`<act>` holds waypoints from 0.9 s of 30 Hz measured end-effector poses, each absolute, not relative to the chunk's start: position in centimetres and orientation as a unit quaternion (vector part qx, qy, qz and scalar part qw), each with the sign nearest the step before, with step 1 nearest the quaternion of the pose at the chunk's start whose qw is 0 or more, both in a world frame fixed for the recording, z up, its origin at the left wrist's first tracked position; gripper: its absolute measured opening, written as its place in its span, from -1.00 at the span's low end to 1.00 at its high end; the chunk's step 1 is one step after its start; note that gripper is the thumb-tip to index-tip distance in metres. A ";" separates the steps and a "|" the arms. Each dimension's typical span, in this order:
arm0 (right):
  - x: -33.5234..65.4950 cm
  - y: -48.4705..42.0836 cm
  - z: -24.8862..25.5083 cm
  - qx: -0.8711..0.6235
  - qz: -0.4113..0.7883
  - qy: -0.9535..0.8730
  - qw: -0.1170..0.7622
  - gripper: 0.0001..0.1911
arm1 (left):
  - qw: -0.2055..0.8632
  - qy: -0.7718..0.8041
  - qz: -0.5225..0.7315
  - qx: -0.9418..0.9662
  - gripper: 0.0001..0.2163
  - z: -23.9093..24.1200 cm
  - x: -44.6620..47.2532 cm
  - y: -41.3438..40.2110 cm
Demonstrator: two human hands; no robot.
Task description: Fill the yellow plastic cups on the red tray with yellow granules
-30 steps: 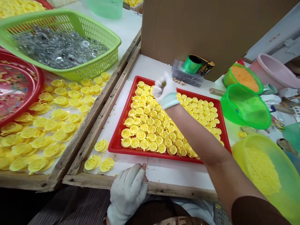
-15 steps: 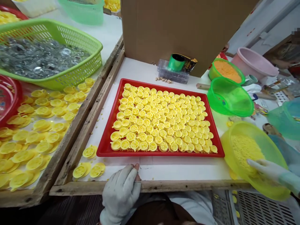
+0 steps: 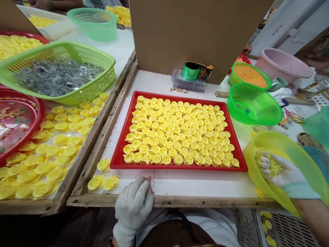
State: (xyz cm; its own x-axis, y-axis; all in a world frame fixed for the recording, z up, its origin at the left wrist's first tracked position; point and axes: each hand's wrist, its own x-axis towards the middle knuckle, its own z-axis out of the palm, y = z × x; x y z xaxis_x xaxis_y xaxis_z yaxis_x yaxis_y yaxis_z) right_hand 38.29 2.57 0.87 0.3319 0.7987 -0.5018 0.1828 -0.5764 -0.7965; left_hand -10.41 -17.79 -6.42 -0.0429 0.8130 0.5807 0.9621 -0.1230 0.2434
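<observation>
A red tray [image 3: 118, 151] lies on the white table, packed with several rows of small yellow plastic cups [image 3: 177, 133]. My left hand [image 3: 133, 206], in a white glove, rests with curled fingers on the table's wooden front edge just below the tray. My right hand [image 3: 280, 171], also gloved, is inside the yellow translucent bowl [image 3: 303, 161] at the right, down among the small yellow pieces [image 3: 269, 164]. It shows through the bowl's wall and is smeared, so its grip is unclear.
Loose yellow discs [image 3: 102, 178] lie left of the tray. On the left bench are more discs, a green basket [image 3: 89, 85] of clear pieces and a red dish [image 3: 20, 116]. Behind: a cardboard wall [image 3: 195, 31], green bowls [image 3: 254, 106], a pink basin [image 3: 282, 65].
My right hand left the tray's far side, swung right and went down into the yellow bowl. The left hand stayed on the table edge. The view shifted slightly.
</observation>
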 end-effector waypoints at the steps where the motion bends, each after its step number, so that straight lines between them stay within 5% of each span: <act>1: 38.6 2.6 1.1 -0.725 0.520 -0.263 0.367 -0.65 | 0.119 -0.651 -0.314 -0.681 -0.84 -6.4 -10.4 -17.8; 7: 35.5 5.0 4.8 -0.603 0.538 -0.362 0.465 -0.48 | 0.116 -0.644 -0.328 -0.681 -0.84 -6.5 -10.5 -18.0; 13: 19.8 9.8 9.1 -0.482 0.669 -0.375 0.423 -0.44 | 0.115 -0.643 -0.334 -0.679 -0.85 -6.5 -10.5 -18.0; 21: -7.2 14.0 5.1 -0.303 0.776 -0.393 0.389 -0.43 | 0.114 -0.659 -0.343 -0.660 -0.83 -6.3 -10.3 -18.1; 27: -14.7 15.7 1.1 -0.282 0.733 -0.452 0.422 -0.41 | 0.109 -0.662 -0.358 -0.649 -0.83 -6.9 -10.4 -18.4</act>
State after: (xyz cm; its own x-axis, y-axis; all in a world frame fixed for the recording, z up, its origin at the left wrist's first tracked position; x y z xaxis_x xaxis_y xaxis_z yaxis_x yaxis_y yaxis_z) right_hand -14.70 15.75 1.11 -0.4847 0.8740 -0.0328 -0.3632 -0.2352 -0.9015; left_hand -10.42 -18.37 -6.89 -0.1338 0.7822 0.6084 0.9377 -0.0986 0.3331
